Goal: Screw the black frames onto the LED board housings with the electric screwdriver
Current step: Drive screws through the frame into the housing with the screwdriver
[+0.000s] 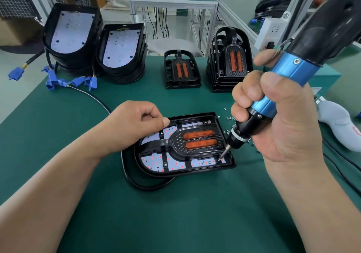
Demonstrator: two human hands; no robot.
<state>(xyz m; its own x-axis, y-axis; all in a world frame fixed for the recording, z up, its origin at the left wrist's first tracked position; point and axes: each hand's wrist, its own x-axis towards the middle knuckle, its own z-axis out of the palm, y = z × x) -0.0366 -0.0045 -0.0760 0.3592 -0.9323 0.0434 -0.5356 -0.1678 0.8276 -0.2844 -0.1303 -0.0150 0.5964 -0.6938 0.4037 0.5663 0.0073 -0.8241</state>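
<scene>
An LED board housing (230,164) lies flat on the green mat at the centre, with a black frame (176,147) carrying two orange reflectors set inside it. My right hand (277,119) grips the blue and black electric screwdriver (289,80); its bit touches a screw at the frame's near right corner. My left hand (134,123) rests on the housing's far left edge with fingers curled, thumb against forefinger; whether it pinches anything is hidden.
Two stacks of housings with LED boards (121,53) and blue connectors (52,78) stand at the back left. Two stacks of black frames (181,73) stand at the back right. Loose screws (228,118) lie right of the housing. A white glove (340,123) lies far right.
</scene>
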